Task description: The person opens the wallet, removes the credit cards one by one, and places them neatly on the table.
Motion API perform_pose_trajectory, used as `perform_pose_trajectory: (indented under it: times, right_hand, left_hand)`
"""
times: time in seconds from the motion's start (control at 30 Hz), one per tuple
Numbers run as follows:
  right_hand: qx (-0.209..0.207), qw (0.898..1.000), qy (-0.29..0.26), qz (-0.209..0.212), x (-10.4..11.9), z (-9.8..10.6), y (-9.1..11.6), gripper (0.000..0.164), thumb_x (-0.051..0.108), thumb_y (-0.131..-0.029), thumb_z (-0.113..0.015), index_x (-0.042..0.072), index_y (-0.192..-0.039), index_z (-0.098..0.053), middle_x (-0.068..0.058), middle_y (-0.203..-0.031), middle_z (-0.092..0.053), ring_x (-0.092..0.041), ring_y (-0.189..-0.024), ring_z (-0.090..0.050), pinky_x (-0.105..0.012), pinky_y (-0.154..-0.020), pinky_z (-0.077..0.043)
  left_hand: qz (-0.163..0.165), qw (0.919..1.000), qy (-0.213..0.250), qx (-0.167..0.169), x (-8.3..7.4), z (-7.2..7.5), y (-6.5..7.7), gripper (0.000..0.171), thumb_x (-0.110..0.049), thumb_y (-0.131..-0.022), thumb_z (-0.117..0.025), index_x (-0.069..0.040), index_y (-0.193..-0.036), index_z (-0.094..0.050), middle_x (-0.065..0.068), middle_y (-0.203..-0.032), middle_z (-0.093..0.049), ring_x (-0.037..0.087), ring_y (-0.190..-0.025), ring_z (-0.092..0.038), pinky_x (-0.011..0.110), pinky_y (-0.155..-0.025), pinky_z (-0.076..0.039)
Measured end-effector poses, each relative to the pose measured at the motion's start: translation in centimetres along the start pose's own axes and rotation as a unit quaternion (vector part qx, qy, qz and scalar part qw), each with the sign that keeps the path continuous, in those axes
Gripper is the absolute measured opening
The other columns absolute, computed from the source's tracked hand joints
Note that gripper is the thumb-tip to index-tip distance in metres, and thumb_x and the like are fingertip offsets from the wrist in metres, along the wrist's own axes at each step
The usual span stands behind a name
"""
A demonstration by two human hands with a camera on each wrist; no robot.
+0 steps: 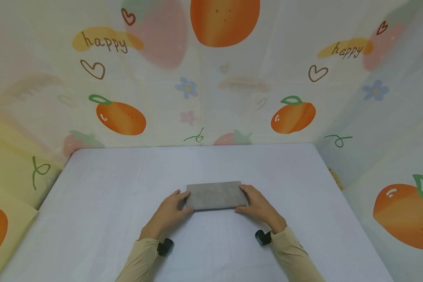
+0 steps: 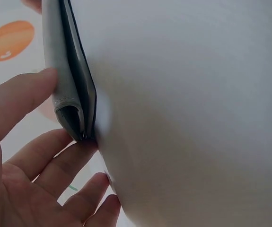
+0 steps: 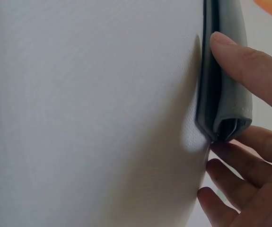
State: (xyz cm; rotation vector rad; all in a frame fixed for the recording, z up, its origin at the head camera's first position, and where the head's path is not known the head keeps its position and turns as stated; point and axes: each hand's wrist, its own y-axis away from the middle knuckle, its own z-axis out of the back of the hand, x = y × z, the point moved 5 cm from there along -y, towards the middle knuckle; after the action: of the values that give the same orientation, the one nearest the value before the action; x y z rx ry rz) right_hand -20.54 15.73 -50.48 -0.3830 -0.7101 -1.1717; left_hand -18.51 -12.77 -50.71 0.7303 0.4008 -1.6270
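Observation:
A flat grey folding case (image 1: 216, 196) lies lengthwise across the white table in the head view. My left hand (image 1: 169, 209) holds its left end, thumb at the near corner and index finger at the far one. At the opposite end my right hand (image 1: 259, 205) grips in the same way. In the left wrist view the left thumb (image 2: 41, 82) touches the grey cover, and fingertips meet the open end, where dark inner layers show. The right wrist view has the right thumb (image 3: 225, 42) along the case's long edge (image 3: 232, 90), other fingers under its end.
White cloth covers the table (image 1: 127, 168). Behind and beside it hangs a pale curtain (image 1: 229, 90) printed with oranges, hearts and flowers. Each wrist wears a small black camera (image 1: 165, 246) near a beige sleeve (image 1: 139, 258).

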Motion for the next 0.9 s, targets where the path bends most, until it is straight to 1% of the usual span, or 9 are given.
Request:
perform_pose_trajectory:
  times: [0.17, 0.3, 0.5, 0.63, 0.77, 0.9]
  right_hand:
    - [0.007, 1.0, 0.0, 0.01, 0.0, 0.1, 0.3, 0.082, 0.018, -0.08, -0.083, -0.009, -0.144, -0.041, -0.026, -0.147, -0.046, -0.042, -0.138, -0.042, -0.054, -0.113, -0.034]
    - [0.006, 1.0, 0.008, 0.015, -0.2, 0.1, 0.4, 0.081, 0.016, -0.078, -0.084, -0.008, -0.143, -0.043, -0.025, -0.146, -0.047, -0.042, -0.138, -0.043, -0.054, -0.113, -0.035]
    - [0.003, 1.0, 0.019, 0.021, -0.3, 0.2, 0.7, 0.079, 0.009, -0.075, -0.085, -0.008, -0.141, -0.045, -0.024, -0.143, -0.05, -0.041, -0.135, -0.046, -0.053, -0.112, -0.037]
    - [0.005, 0.999, 0.024, 0.024, -0.3, 0.3, 0.9, 0.077, 0.008, -0.076, -0.084, -0.009, -0.141, -0.046, -0.024, -0.142, -0.051, -0.041, -0.135, -0.047, -0.053, -0.111, -0.038]
    - [0.008, 0.999, 0.028, 0.034, 0.0, 0.5, 1.0, 0.077, 0.01, -0.077, -0.084, -0.009, -0.14, -0.046, -0.025, -0.142, -0.051, -0.043, -0.134, -0.047, -0.054, -0.111, -0.038]
    - [0.015, 0.999, 0.027, 0.041, 0.1, 0.7, 1.1, 0.076, 0.012, -0.079, -0.083, -0.009, -0.141, -0.045, -0.026, -0.143, -0.05, -0.044, -0.135, -0.046, -0.055, -0.111, -0.037]
  left_hand:
    - [0.0, 0.9999, -0.008, 0.007, -0.1, 0.0, 0.1, 0.064, -0.018, -0.084, -0.078, -0.006, -0.142, -0.053, 0.031, -0.15, -0.041, 0.05, -0.139, -0.039, 0.061, -0.111, -0.034]
    - [-0.006, 0.9997, -0.018, 0.012, 0.0, -0.1, 0.1, 0.064, -0.013, -0.082, -0.08, -0.004, -0.14, -0.055, 0.03, -0.149, -0.043, 0.049, -0.138, -0.041, 0.06, -0.111, -0.035]
    - [-0.009, 0.9991, -0.037, 0.016, -0.3, -0.1, 0.2, 0.064, -0.008, -0.079, -0.081, -0.005, -0.138, -0.057, 0.03, -0.147, -0.046, 0.048, -0.136, -0.044, 0.058, -0.109, -0.038]
    - [-0.011, 0.9987, -0.048, 0.014, -0.4, 0.0, 0.4, 0.062, -0.008, -0.078, -0.082, -0.005, -0.136, -0.059, 0.03, -0.144, -0.048, 0.048, -0.134, -0.046, 0.058, -0.108, -0.039]
    - [-0.019, 0.9987, -0.047, 0.008, -0.4, 0.1, 0.5, 0.061, -0.009, -0.079, -0.082, -0.005, -0.135, -0.06, 0.03, -0.143, -0.05, 0.049, -0.133, -0.047, 0.059, -0.108, -0.039]
    - [-0.023, 0.9992, -0.031, 0.006, -0.1, 0.2, 0.6, 0.058, -0.011, -0.08, -0.081, -0.006, -0.135, -0.06, 0.028, -0.143, -0.051, 0.048, -0.134, -0.047, 0.06, -0.109, -0.038]
